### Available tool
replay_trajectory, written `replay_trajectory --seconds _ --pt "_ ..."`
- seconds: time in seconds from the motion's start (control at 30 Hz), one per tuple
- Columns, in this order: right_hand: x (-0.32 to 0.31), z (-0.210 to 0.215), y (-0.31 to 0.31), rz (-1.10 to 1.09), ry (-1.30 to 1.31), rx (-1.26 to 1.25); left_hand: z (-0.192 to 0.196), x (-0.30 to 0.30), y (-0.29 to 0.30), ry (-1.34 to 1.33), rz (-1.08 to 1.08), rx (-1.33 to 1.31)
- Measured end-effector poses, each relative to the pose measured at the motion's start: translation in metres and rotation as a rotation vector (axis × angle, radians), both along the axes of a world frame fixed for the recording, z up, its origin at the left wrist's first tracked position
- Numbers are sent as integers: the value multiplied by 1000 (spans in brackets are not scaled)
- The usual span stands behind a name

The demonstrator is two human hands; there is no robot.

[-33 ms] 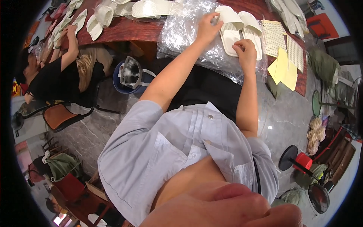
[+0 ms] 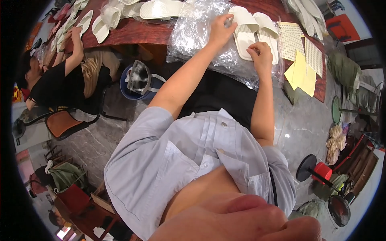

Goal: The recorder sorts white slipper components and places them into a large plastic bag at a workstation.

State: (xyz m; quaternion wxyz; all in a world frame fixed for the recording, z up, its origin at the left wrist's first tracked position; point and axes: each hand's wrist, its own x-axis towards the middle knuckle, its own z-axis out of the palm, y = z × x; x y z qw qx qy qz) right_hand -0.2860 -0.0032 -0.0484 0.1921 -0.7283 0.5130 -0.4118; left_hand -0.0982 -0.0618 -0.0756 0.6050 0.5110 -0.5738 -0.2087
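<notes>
A pair of cream slides lies side by side on clear plastic bags [image 2: 189, 42], their toes away from me. My left hand [image 2: 221, 31] is at the outer edge of the left slide [image 2: 244, 21], thumb and forefinger apart and touching the side by its strap. Over the heel part of that slide, near the right slide [image 2: 267, 25], my right hand [image 2: 262, 57] has thumb and forefinger pinched together. Whatever is between those fingertips is too small to make out. Sheets dotted with small stickers [image 2: 291, 40] lie to the right, with yellow paper pieces [image 2: 301, 74] overlapping them.
More cream slides [image 2: 159, 9] lie along the red-brown table [image 2: 136, 34] to the left, where a co-worker [image 2: 52, 80] handles another. A blue bucket [image 2: 128, 90] stands below the table edge. Bagged slides [image 2: 307, 18] sit at the far right.
</notes>
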Motion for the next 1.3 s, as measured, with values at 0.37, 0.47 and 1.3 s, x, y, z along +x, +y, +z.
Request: replay_trajectory --seconds 0.37,0.47,1.3 --pt "0 -9 -5 79 37 -108 3 -1 3 -35 22 -12" --pt "1 -10 -3 86 33 -137 3 -1 6 -10 21 -3" --pt "-15 -12 -5 252 -66 100 8 -4 9 -38 35 10"
